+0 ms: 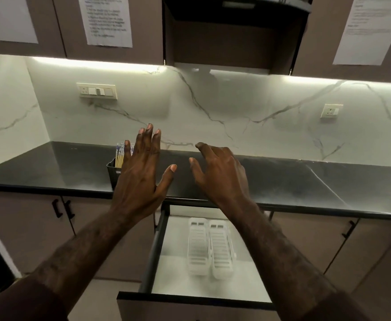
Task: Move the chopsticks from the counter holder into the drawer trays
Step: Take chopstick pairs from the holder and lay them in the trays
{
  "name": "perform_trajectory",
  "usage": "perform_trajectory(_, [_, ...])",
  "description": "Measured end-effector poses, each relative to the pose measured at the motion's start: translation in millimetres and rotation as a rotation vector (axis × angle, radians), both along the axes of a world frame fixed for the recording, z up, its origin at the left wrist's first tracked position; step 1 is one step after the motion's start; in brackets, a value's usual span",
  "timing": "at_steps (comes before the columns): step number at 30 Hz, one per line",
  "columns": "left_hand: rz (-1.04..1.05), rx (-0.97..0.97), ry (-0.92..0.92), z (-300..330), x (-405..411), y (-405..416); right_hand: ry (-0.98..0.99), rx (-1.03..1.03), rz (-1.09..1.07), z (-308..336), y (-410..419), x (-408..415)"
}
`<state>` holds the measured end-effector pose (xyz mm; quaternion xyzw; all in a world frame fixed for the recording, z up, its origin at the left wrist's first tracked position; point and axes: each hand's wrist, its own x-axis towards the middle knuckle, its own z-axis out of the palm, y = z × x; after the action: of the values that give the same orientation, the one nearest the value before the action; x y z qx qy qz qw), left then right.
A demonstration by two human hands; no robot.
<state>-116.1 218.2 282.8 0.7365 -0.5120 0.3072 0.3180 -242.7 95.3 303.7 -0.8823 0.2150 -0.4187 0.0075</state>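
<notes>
With both the left hand [141, 179] and right hand [217, 174] spread and empty over the desk [305, 181], the left should pinch the chopsticks [120, 156] upright in the black holder [111, 170], since the drawer [157, 251] trays [209, 246] lie empty.

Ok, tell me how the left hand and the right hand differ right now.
The left hand is flat with fingers spread and pointing up; the right hand has its fingers curled forward and down. The left hand is in front of the black holder of chopsticks, partly hiding it; the right hand is over bare counter. Both are empty and raised above the open drawer.
</notes>
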Motion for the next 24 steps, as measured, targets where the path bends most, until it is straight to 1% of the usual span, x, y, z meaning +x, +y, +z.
perform_trajectory(5, [0.006, -0.011, 0.01, 4.1, 48.6, 31.9, 0.016, -0.02, 0.013, 3.0, 31.9, 52.0])
perform_trajectory(10, [-0.019, 0.0, 0.011, 4.6, 115.8, 69.1, 0.013, -0.022, -0.012, 1.9, 68.4, 119.4])
perform_trajectory(15, [-0.038, 0.038, 0.009, -1.2, 183.1, 98.0, 0.03, 0.018, -0.035, -0.9, 93.4, 184.8])
perform_trajectory(24, [-0.046, 0.068, 0.061, -33.9, 284.7, 104.1, 0.078, 0.072, -0.049, -24.9, 100.3, 279.1])
